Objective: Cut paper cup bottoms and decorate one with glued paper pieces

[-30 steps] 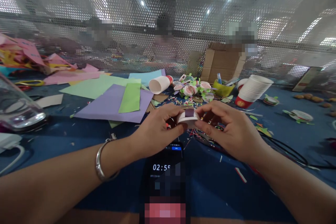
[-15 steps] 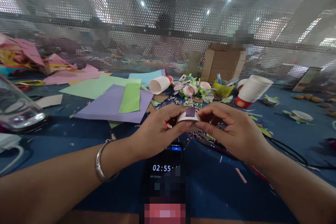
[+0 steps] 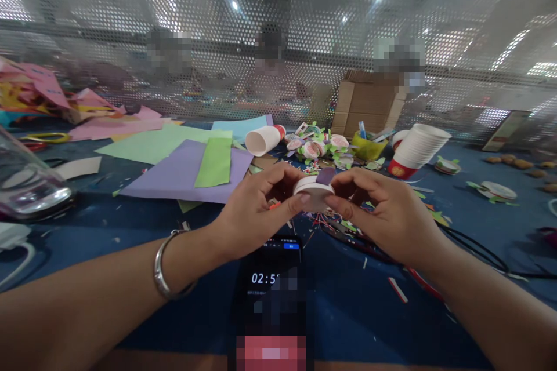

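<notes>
Caught holding a white disc (image 3: 317, 200) above the blue table (image 3: 348, 313), in front of the wearer, with a purple tab (image 3: 325, 175) rising from the top right of the rim. Pinched at left by thumb and fingers of the left hand (image 3: 261, 210), with the thumb laid on the near face; pinched at right by thumb and forefinger of the right hand (image 3: 383, 206), just beside the tab. Set narrow on both hands, drawn in to the disc's rim.

Reading "02:5" on the phone (image 3: 270, 307) lying nearer the wearer, with the next digit obscured; too small to make out on the blue button near the top. Printed in gold with a round emblem on the red band (image 3: 401, 170) of the leaning stack of paper cups (image 3: 420, 148), illegible from here.

Bounded in front by a brown strip (image 3: 369, 362), behind by a perforated screen (image 3: 217, 23). Roomier right of the phone, over blue surface dotted with a few scraps; tighter beyond the hands, between a purple sheet (image 3: 174, 179) and the cups, amid cuttings and a heap of decorated discs (image 3: 319, 146). Crossed by a black cable (image 3: 470, 248) near the right forearm.
</notes>
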Demonstrator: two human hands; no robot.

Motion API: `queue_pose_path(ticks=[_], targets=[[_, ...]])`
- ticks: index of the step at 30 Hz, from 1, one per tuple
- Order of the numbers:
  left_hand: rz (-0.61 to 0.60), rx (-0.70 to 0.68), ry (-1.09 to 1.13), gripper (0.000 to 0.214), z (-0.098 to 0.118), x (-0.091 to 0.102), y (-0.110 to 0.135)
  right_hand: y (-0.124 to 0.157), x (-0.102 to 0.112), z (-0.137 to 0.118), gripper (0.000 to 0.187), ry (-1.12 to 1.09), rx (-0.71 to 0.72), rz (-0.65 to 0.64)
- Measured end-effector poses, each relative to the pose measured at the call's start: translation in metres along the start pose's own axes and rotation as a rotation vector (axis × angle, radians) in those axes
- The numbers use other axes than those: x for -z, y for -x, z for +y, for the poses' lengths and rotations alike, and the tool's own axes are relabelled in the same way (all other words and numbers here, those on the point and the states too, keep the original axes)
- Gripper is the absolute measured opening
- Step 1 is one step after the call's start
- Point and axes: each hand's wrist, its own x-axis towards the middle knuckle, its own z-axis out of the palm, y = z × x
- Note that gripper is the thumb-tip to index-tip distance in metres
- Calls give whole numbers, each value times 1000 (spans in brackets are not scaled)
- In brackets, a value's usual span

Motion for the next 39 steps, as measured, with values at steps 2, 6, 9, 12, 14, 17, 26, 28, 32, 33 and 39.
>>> queue_pose_path(ticks=[2, 6, 9, 12, 14, 17, 26, 28, 32, 33, 39], targets=[[-14, 31, 80, 19, 1, 0, 0, 0, 1, 0, 10, 0, -9, 1], [-44, 93, 187, 24, 1, -1, 0, -1, 1, 1, 12, -32, -45, -8], [-27, 146, 223, 27, 0, -1, -1, -2, 1, 0, 19, -60, -89, -12], [53, 237, 386, 28, -2, -1, -3, -3, 2, 0, 26, -83, -137, -19], [124, 286, 503, 29, -4, -1, -5, -4, 2, 0, 28, -88, -151, -44], [179, 338, 606, 31, -5, -2, -7, -5, -2, 1, 29, -96, -177, -140], [77, 426, 704, 33, -4, -7, -6, -4, -9, 0, 27, -274, -212, -209], [67, 422, 712, 33, -4, -7, -6, -4, -9, 0, 27, -296, -218, -216], [150, 427, 753, 31, -3, -5, -8, -4, -9, -1, 30, -339, -287, -246], [165, 433, 754, 33, -4, -5, -8, -3, -9, -2, 30, -347, -295, -247], [59, 446, 700, 34, -4, -4, -6, -4, -9, -1, 30, -379, -304, -256]])
